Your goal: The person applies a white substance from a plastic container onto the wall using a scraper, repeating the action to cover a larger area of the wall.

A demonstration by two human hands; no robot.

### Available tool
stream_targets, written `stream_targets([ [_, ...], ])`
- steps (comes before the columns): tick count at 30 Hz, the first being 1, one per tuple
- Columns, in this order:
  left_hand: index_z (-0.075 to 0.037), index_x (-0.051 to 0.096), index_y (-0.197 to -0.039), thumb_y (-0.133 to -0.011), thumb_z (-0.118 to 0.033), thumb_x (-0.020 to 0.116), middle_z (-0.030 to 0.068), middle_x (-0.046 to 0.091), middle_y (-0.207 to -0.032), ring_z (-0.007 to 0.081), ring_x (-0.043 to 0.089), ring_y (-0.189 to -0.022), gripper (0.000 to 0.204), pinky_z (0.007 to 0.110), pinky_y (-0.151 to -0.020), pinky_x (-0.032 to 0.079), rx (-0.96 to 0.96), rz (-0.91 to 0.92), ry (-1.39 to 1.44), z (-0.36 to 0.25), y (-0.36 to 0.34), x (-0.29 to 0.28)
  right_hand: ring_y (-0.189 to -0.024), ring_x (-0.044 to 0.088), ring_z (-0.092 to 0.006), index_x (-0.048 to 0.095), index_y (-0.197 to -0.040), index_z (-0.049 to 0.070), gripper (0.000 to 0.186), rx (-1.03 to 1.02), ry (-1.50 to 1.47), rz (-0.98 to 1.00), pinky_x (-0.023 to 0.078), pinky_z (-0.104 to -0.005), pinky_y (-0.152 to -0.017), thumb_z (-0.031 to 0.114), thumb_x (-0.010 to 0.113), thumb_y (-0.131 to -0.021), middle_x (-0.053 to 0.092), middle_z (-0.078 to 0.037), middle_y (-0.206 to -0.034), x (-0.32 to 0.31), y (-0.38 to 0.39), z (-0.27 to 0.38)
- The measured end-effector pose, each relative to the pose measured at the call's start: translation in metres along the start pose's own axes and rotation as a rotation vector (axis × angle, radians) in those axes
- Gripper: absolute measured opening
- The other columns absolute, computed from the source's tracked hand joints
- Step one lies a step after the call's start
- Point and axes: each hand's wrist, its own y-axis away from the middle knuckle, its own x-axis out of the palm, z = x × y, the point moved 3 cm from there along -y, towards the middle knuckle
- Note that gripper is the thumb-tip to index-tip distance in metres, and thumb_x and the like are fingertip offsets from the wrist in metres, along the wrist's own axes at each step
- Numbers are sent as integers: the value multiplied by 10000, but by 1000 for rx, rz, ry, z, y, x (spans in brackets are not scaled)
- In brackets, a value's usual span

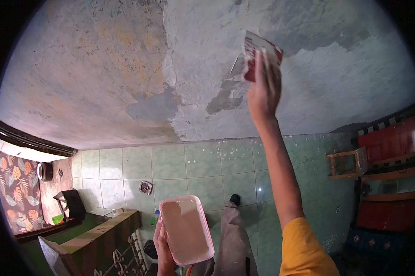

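Observation:
Up at the wall [125, 60], my right hand [265, 94] presses a thin, flat red-and-white piece [249, 57] against the surface, slightly blurred. Whether it is a spreader or folded packaging I cannot tell. Pale coating covers much of the wall around it, and darker grey patches [226, 97] show below and to the left. Low in front of me, my left hand [161, 244] grips the left side of a pink-rimmed plastic tub [205, 223]. Smooth pale paste lies inside the tub, whose underside is hidden.
Green floor tiles [168, 161] with white splashes run along the wall's foot. A wooden stool [343, 165] and red furniture [389, 140] stand at right. At left are a wooden-topped railing [102, 232], a black bag [72, 204] and a floral cloth [17, 188]. A small square drain [146, 187] sits in the floor.

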Motion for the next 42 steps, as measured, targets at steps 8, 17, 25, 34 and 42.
stream_targets([
  [8,42,387,-1541,-1057,-362,471,129,513,-1471,211,507,-1325,635,337,-1107,402,45,15,-163,-19,0,7,-1410,473,-393,472,-1492,2,558,-31,-44,385,369,-525,-1162,-24,511,-936,500,-203,-1520,51,131,-7],
  [17,17,415,-1525,-1056,-359,485,107,557,-1401,196,543,-1257,605,322,-1048,438,-24,-7,14,-20,8,-8,-1421,463,-338,447,-1516,31,567,-101,185,32,370,-515,-1170,41,530,-956,461,-160,-1555,40,-12,19],
  [25,9,454,-1482,-1055,-379,490,98,576,-1356,187,571,-1207,578,319,-1003,469,-32,-35,47,-30,10,-5,-1421,480,-336,494,-1484,14,544,-83,92,365,381,-499,-1170,26,541,-942,502,-168,-1530,55,103,14],
  [34,28,422,-1501,-1046,-418,487,116,558,-1384,210,558,-1249,640,336,-1041,457,30,20,-26,-35,12,-19,-1336,560,-351,575,-1412,14,521,-159,46,71,455,-463,-1097,-61,532,-898,590,-180,-1438,1,-39,41],
  [42,36,405,-1514,-1009,-522,523,135,547,-1410,232,550,-1274,762,356,-1057,452,96,44,25,-23,1,-48,-1350,550,-343,579,-1413,37,498,-70,-121,444,447,-453,-1115,-35,540,-921,588,-178,-1440,17,25,35],
])
